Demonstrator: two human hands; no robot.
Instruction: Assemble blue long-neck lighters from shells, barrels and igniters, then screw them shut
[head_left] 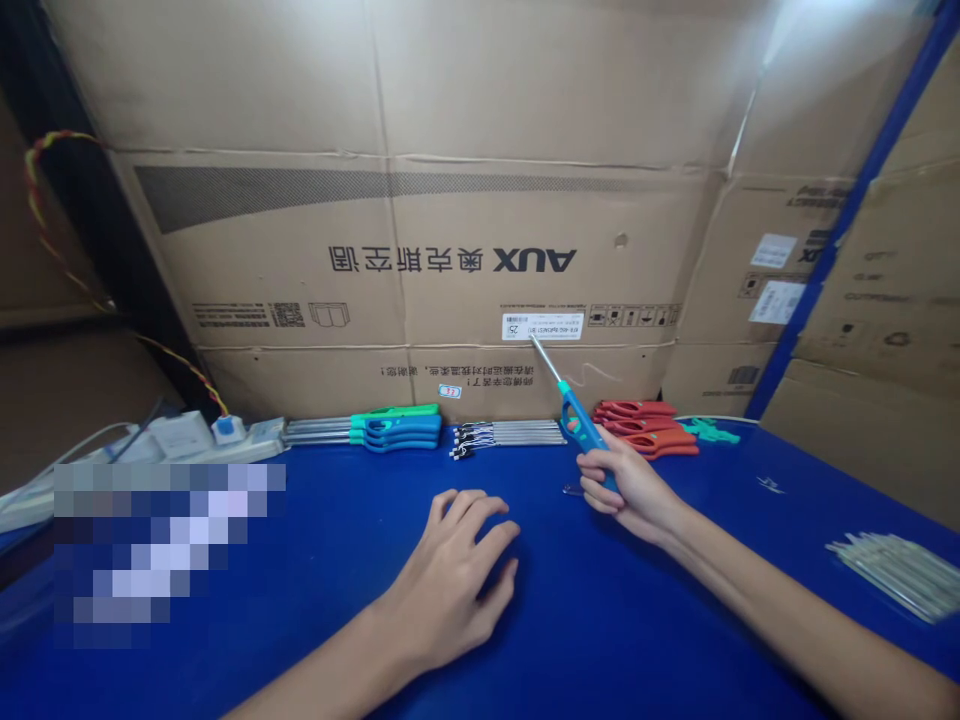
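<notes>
My right hand (pixel 622 480) is wrapped round the blue handle of a long-necked gas lighter (pixel 583 425), whose metal tube tilts up and left in front of the cardboard. Resting low over the blue table, my left hand (pixel 469 570) holds nothing; its fingers are curved and apart. A stack of blue and green lighters (pixel 397 430) lies at the back, left of centre, tubes to the left. Beside it is a row of metal lighter tubes (pixel 525 433) with wires and black ends. Red and orange handle shells (pixel 649 425) lie behind my right hand.
A power strip (pixel 266 440) with white plugs (pixel 184 435) stands at the back left. Small green parts (pixel 709 432) lie at the back right, and a bundle of clear, thin sticks (pixel 904 575) at the right. Cardboard walls (pixel 465 210) enclose the blue table (pixel 315 560). A blurred patch covers the left.
</notes>
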